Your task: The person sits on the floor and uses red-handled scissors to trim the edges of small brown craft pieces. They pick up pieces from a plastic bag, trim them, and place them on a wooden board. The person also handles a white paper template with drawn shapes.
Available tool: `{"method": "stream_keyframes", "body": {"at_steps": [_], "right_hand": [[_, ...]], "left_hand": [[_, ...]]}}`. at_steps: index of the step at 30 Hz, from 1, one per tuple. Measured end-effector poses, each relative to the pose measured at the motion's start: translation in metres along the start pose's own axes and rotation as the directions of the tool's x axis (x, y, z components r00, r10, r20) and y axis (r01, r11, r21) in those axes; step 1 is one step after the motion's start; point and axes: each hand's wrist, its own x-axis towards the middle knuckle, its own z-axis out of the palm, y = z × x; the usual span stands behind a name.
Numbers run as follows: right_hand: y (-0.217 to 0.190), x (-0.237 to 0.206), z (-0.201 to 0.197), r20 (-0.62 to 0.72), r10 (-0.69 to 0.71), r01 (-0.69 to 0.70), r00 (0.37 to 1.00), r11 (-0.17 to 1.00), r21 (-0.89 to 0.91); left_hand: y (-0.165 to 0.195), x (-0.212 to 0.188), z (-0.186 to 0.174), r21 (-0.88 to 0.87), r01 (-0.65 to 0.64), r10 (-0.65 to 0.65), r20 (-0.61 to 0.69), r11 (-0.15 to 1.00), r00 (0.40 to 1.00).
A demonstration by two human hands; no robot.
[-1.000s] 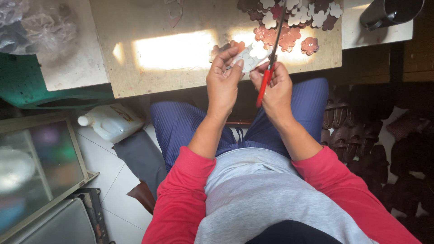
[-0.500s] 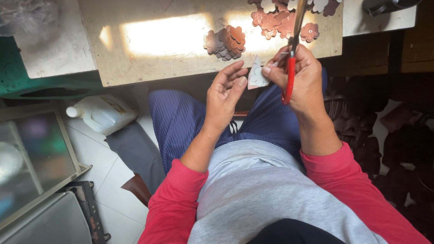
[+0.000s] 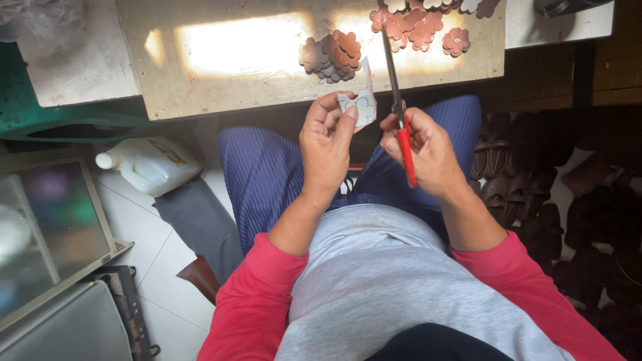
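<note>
I see my left hand raised over my lap, just short of the wooden board's near edge. Its thumb and fingers are closed in a pinch on a small pale scrap marked with a scalloped flower outline. The scrap stands upright between the fingertips, with an uncut strip rising from its top edge.

My right hand is closed around the red handles of the scissors. The blades point away from me, across the board edge, and lie just beside the scrap on its right. I cannot tell how far the blades are parted.

Status of work, as I judge it:
- Done: a stack of brown flower pieces sits on the board near its front edge. A looser cluster of flower pieces lies farther back to the right.
- In hand: the scrap appears partly trimmed. Its lower lobes look shaped, while the upper strip remains.
- Left: the rest of the outline on this scrap. No further blanks are identifiable in view.

A white plastic jug lies on the tiled floor to my left.
</note>
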Motion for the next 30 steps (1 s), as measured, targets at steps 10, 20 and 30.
{"method": "stream_keyframes", "body": {"at_steps": [10, 20, 30], "right_hand": [[-0.001, -0.041, 0.004, 0.261, -0.072, 0.145, 0.963, 0.951, -0.273], [-0.01, -0.032, 0.022, 0.177, 0.039, 0.018, 0.983, 0.95, -0.312], [-0.007, -0.033, 0.024, 0.223, 0.021, 0.019, 0.975, 0.985, -0.173]], "left_hand": [[0.021, 0.001, 0.006, -0.057, 0.085, -0.084, 0.005, 0.995, 0.996], [0.023, -0.011, 0.009, -0.027, 0.035, -0.036, -0.025, 0.999, 0.999], [0.019, -0.013, 0.008, -0.04, 0.02, -0.021, -0.031, 0.999, 0.999]]}}
